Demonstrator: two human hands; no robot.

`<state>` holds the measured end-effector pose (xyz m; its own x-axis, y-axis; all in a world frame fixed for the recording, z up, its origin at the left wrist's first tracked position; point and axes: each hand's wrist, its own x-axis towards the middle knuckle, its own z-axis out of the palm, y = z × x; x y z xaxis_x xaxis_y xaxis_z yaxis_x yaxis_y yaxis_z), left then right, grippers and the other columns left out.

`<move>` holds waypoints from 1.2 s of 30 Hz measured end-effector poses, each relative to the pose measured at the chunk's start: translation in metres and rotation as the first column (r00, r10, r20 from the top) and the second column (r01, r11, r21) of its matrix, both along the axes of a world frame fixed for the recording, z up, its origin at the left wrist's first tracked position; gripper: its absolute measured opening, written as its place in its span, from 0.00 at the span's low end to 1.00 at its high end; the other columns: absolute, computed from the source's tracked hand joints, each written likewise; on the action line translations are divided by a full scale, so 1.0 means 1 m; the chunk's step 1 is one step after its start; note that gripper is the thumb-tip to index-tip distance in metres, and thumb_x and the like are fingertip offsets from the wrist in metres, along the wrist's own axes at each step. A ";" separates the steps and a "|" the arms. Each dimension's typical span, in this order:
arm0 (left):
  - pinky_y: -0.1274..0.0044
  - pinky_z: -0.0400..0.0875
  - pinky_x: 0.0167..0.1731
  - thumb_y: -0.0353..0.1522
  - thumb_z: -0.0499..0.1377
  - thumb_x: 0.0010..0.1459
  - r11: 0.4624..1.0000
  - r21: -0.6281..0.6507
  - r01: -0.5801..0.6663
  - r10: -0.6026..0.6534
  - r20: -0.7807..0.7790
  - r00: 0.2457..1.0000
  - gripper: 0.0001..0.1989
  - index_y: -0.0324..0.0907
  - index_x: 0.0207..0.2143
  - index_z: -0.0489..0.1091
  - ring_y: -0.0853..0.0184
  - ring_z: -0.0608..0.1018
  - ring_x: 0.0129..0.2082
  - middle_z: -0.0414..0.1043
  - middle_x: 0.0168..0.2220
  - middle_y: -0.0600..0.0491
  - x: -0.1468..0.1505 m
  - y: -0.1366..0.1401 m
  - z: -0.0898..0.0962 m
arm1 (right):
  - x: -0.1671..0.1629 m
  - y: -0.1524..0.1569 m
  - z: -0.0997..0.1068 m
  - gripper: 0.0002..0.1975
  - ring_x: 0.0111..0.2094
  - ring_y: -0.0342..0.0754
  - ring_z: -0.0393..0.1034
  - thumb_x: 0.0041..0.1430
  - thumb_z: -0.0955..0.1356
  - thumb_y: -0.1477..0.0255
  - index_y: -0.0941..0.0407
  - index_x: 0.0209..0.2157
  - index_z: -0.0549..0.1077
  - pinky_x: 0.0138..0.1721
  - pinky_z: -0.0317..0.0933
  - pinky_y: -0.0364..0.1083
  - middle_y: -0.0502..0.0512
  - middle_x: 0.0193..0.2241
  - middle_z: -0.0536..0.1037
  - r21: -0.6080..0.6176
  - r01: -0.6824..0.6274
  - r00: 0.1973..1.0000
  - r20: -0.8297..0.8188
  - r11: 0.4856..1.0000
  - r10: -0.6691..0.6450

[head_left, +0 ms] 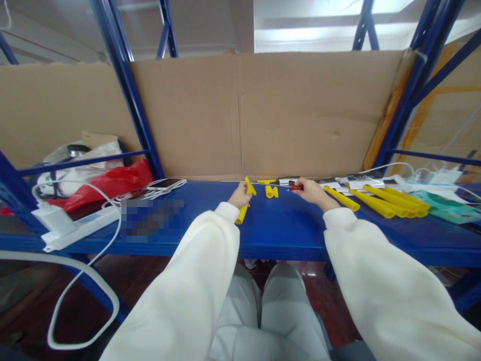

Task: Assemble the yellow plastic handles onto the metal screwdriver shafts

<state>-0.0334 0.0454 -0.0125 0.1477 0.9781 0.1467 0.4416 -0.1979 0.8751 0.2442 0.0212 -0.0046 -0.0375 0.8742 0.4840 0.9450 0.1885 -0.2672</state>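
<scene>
My left hand (239,195) is closed around a yellow plastic part (243,213), a tube with a short crosspiece near its top, held tilted over the blue shelf. My right hand (311,193) grips the red handle of a screwdriver (296,187). Its thin metal shaft points left, toward the yellow part; whether the tip touches it is too small to tell. Between the hands, a short yellow piece (269,191) and a smaller yellow piece (275,192) lie on the shelf. Right of my right hand rests a long yellow tube (341,198).
Several more yellow tubes (391,200) lie on the right, beside a green plastic bag (445,205). At left are a white power strip (82,228) with a looping cable, a phone (166,184) and a red bag (108,185). A cardboard panel (240,115) stands behind the blue shelf (281,235).
</scene>
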 end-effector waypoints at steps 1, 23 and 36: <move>0.83 0.67 0.16 0.22 0.58 0.62 1.000 0.002 -0.004 0.004 -0.002 1.000 0.25 0.42 0.60 0.59 0.79 0.72 0.16 0.75 0.55 0.44 0.000 0.000 0.000 | 0.000 0.000 0.000 0.06 0.36 0.53 0.75 0.58 0.70 0.68 0.51 0.38 0.74 0.39 0.65 0.48 0.55 0.35 0.82 0.001 -0.001 1.000 0.000 1.000 0.001; 0.83 0.68 0.18 0.21 0.58 0.62 1.000 0.017 -0.003 0.003 -0.023 1.000 0.25 0.41 0.61 0.58 0.79 0.72 0.16 0.75 0.55 0.44 0.000 0.005 -0.003 | 0.000 0.001 -0.001 0.05 0.35 0.51 0.75 0.57 0.71 0.70 0.52 0.36 0.75 0.37 0.64 0.46 0.54 0.34 0.82 0.016 0.016 1.000 0.015 1.000 -0.016; 0.80 0.73 0.22 0.24 0.58 0.63 0.997 0.074 -0.010 0.022 -0.157 0.987 0.27 0.42 0.63 0.59 0.72 0.79 0.24 0.71 0.61 0.41 0.001 -0.007 0.004 | -0.004 -0.007 0.007 0.03 0.35 0.51 0.74 0.56 0.70 0.71 0.52 0.34 0.73 0.35 0.60 0.45 0.54 0.33 0.82 0.018 0.080 0.993 0.080 0.997 -0.082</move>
<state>-0.0326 0.0386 -0.0085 0.1588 0.9681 0.1935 0.5767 -0.2501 0.7777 0.2399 0.0142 0.0028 -0.0062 0.8687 0.4953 0.9756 0.1139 -0.1875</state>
